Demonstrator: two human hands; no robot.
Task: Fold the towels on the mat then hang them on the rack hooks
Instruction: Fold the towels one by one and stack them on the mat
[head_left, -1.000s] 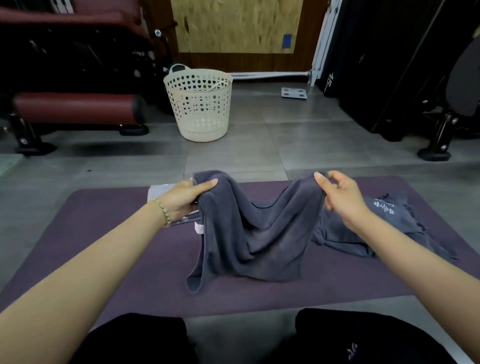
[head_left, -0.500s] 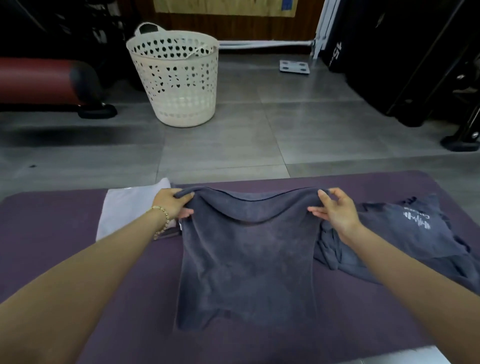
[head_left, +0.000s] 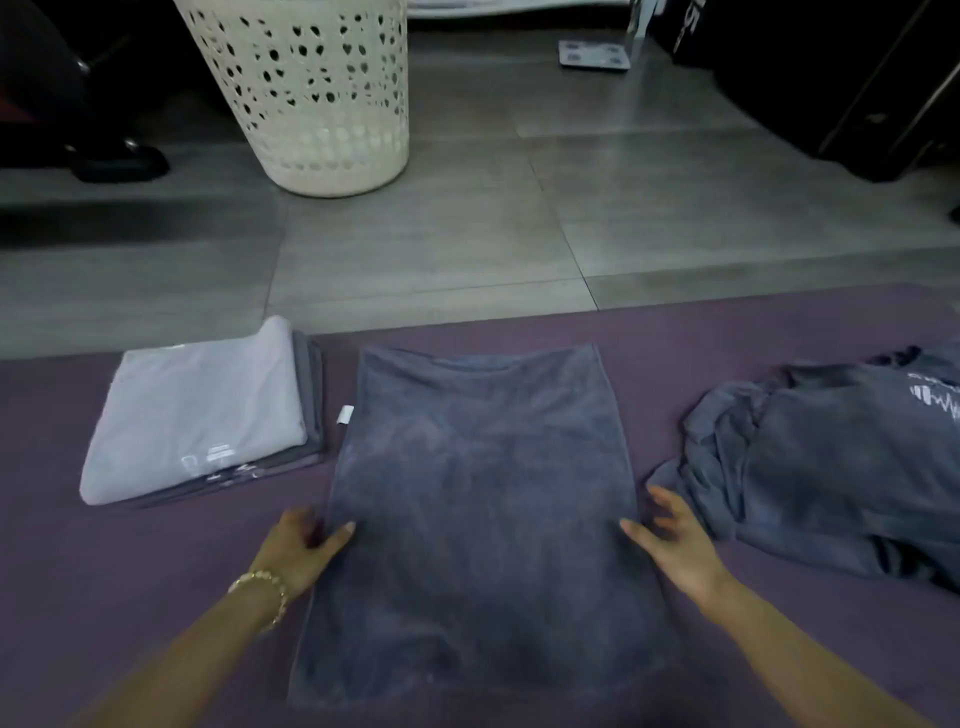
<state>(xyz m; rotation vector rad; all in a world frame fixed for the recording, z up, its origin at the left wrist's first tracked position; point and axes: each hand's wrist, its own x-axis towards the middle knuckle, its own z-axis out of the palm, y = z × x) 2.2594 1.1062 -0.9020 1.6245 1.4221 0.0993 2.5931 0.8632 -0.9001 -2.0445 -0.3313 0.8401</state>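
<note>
A dark grey towel (head_left: 478, 499) lies flat on the purple mat (head_left: 727, 332), folded into a long rectangle in front of me. My left hand (head_left: 298, 545) rests at its left edge, thumb on the cloth and fingers beside it. At the towel's right edge my right hand (head_left: 670, 540) has its fingers spread and relaxed, the thumb touching the cloth. A crumpled grey towel (head_left: 831, 467) with white print lies to the right. To the left sits a folded stack (head_left: 202, 415), a pale lilac towel on top of grey ones.
A cream perforated laundry basket (head_left: 311, 93) stands on the grey tiled floor beyond the mat. A flat scale (head_left: 595, 54) lies further back. Dark gym equipment fills the far left and far right. No rack or hooks are in view.
The towel was held up by its two top corners; it now lies flat on the mat. Both hands have let go of the corners and slid back to its side edges.
</note>
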